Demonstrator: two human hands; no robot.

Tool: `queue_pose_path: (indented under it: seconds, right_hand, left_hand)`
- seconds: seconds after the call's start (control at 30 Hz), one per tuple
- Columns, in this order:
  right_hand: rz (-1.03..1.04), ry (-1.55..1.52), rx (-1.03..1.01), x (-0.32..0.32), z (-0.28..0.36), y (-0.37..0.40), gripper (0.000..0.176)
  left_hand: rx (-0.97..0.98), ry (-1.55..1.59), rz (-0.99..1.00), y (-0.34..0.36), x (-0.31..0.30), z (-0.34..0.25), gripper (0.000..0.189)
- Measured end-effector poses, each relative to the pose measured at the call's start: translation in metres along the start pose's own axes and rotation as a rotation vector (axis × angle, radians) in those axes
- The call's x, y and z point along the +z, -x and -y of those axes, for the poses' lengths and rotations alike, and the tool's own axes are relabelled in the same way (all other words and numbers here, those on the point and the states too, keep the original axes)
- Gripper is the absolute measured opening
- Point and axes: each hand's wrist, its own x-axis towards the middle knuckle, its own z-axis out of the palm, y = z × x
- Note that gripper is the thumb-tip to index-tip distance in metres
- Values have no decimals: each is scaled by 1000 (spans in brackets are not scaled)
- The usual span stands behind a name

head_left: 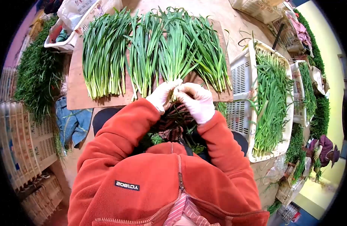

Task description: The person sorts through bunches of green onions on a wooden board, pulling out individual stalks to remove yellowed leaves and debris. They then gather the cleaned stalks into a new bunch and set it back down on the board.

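Note:
A bunch of garlic chives lies on a wooden board, its pale stem ends reaching over the near edge. My left hand, in a whitish glove, is closed round those stem ends. My right hand, gloved too, pinches at the same stem ends with thumb and fingers. What lies between the fingertips is partly hidden. To the left on the board are a wide pile of garlic chives and a narrower bunch; another pile fans out on the right.
A white crate full of green leaves stands at my right, with another filled crate beyond. Heaped greens and stacked crates are on the left. Blue cloth hangs near the board. A hatted person is far right.

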Motion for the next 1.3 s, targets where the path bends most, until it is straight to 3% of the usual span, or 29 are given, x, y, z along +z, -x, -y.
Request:
queue_pose_path:
  seconds: [0.07, 0.1, 0.13, 0.2, 0.27, 0.33, 0.4, 0.43, 0.53, 0.6, 0.63, 0.67, 0.73, 0.77, 0.8, 0.87, 0.9, 0.97, 1.0, 1.07, 1.13, 1.2, 1.23, 1.3]
  right_hand:
    - [185, 38, 85, 2, 20, 13, 13]
    - [270, -2, 125, 2, 34, 20, 10]
    - [305, -17, 177, 1, 33, 29, 9]
    - [650, 103, 395, -17, 46, 27, 17]
    - [841, 457, 382, -41, 33, 24, 33]
    - [657, 699, 320, -57, 20, 21, 40]
    - [243, 650, 394, -56, 3, 10, 50]
    - [145, 356, 428, -58, -12, 1, 55]
    - [59, 59, 644, -46, -18, -27, 63]
    - [190, -132, 678, -37, -31, -45, 65]
    - [125, -230, 658, -28, -31, -49, 66]
    - [35, -252, 647, -16, -19, -52, 70]
    - [65, -343, 574, -5, -29, -63, 74]
    - [-54, -311, 618, 0, -32, -68, 76]
    - [-87, -286, 557, 0, -42, -71, 67]
    - [-105, -395, 574, -3, -46, -75, 54]
    - [-94, -478, 563, -5, -42, -73, 44]
    - [-108, -520, 523, -9, -30, -74, 40]
    - [-109, -533, 523, -12, -23, -74, 40]
    - [-102, -514, 420, -15, -22, -79, 40]
    - [-91, -522, 425, -15, -21, -80, 43]
    - [-42, -496, 509, -13, -14, -79, 44]
    - [4, -471, 591, -13, -12, -80, 45]
    - [-37, -262, 634, -23, -24, -77, 66]
  left_hand:
    - [41, -80, -210, 2, 6, 3, 18]
    - [-104, -30, -120, 5, 2, -4, 14]
    - [2, 5, -139, 4, 5, -2, 13]
    - [7, 23, -137, 5, 5, -3, 12]
    - [2, 46, -99, 6, 1, -4, 11]
    - [-6, 26, -100, 6, 1, -5, 11]
    - [11, -30, -136, 8, 7, -3, 11]
    - [30, -95, -136, 7, 8, -2, 11]
    - [82, -365, -194, 9, 24, 1, 13]
    - [186, -696, -179, 15, 42, 5, 19]
    - [152, -865, -270, 12, 39, 9, 31]
    - [374, -1111, -346, -7, -3, 33, 41]
    - [356, -1332, -351, 11, 22, 35, 52]
    - [229, -1451, -443, 18, 34, 35, 57]
    - [128, -1494, -471, 23, 46, 30, 60]
    - [255, -1515, -477, 21, 39, 33, 61]
    - [257, -1510, -477, 21, 38, 33, 61]
    - [481, -1213, -275, 23, 40, 29, 62]
    - [323, -1057, -346, 26, 49, 24, 63]
    - [291, -579, -368, 27, 53, 16, 55]
    - [206, -482, -301, 15, 33, 15, 46]
    - [-115, 5, 64, 19, 35, 13, 43]
    - [-90, -10, 77, 18, 33, 16, 43]
    - [-86, -70, -26, 14, 20, 20, 33]
